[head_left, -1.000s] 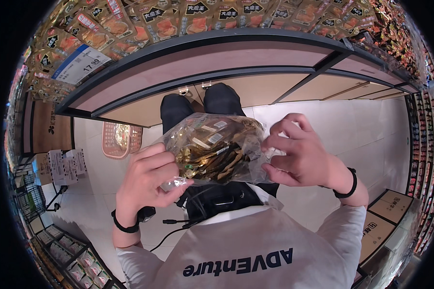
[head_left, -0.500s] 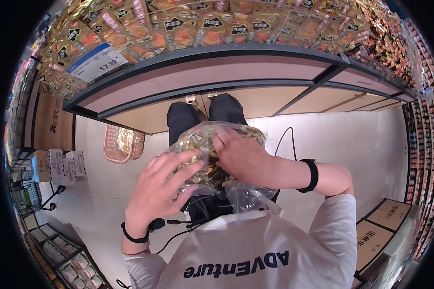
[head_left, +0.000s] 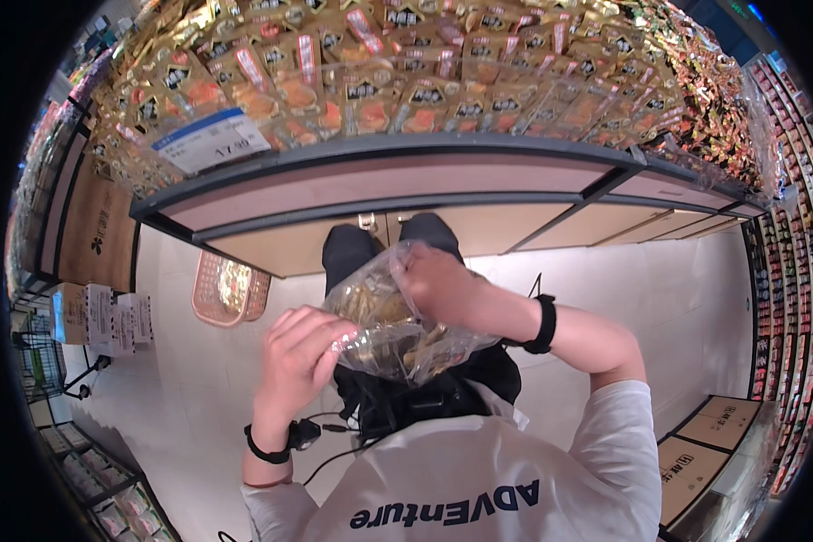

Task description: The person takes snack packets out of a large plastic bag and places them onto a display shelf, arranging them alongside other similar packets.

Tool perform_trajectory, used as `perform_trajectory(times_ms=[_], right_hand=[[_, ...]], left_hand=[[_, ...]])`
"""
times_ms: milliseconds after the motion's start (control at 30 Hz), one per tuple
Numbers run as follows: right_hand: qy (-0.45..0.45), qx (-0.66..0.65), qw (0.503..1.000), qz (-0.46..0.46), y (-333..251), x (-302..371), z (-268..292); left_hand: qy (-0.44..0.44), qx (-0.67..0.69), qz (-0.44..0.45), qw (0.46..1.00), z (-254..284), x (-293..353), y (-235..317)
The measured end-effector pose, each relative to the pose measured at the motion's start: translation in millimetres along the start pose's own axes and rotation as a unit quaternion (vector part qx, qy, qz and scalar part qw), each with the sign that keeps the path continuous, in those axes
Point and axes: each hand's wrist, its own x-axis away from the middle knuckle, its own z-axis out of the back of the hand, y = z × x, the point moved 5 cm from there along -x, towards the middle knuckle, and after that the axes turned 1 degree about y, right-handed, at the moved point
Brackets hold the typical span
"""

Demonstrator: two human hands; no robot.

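Note:
A clear plastic bag point(head_left: 397, 339) holding several small gold-wrapped packets hangs in front of my chest. My left hand point(head_left: 303, 348) grips the bag's lower left side, fingers curled around the plastic. At the bag's upper right my right hand point(head_left: 443, 285) pinches the top, its forearm with a black wristband crossing from the right. A display bin point(head_left: 406, 81) heaped with orange and gold snack packets lies just beyond the bag, above both hands.
The bin's dark rim point(head_left: 379, 154) and pink front panel run across the view. A pink shopping basket point(head_left: 228, 289) stands on the pale floor to my left. A price card point(head_left: 210, 140) lies on the packets. Brown cartons point(head_left: 705, 456) sit lower right, shelves along both sides.
My right hand has crossed from the bag's right side onto its top. The bag has been gathered closer and bunched. My left hand has slid under its left side.

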Motion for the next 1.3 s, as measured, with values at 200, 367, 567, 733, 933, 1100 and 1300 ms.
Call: perform_trajectory(times_ms=[200, 367, 567, 733, 933, 1100, 1300], right_hand=[[0.043, -0.107, 0.993, 0.037, 16.9, -19.4, -4.2], [-0.063, 0.011, 0.993, 0.103, 9.5, 4.3, 18.6], [-0.058, -0.136, 0.986, 0.077, 17.3, 46.5, 79.7], [0.047, -0.352, 0.933, 0.054, 48.0, 68.9, 110.9], [0.09, -0.419, 0.903, 0.017, 55.1, 89.3, 107.3], [0.186, -0.583, 0.784, -0.103, 76.6, 115.5, 109.8], [0.157, -0.681, 0.708, -0.106, 74.2, 85.3, 114.1]], left_hand=[[0.079, 0.017, 0.047, 0.996, -1.3, -10.5, -8.6], [0.094, 0.059, 0.102, 0.989, -9.5, -11.1, -18.2], [0.089, 0.076, 0.136, 0.984, -18.5, -2.3, -25.3], [0.085, 0.116, 0.182, 0.973, -13.2, 2.7, -24.9], [0.057, 0.153, 0.196, 0.967, -18.3, 23.5, -24.3], [-0.03, 0.239, 0.232, 0.942, -23.3, 45.7, -33.6], [-0.145, 0.463, 0.174, 0.857, -14.6, 26.1, -32.1]])
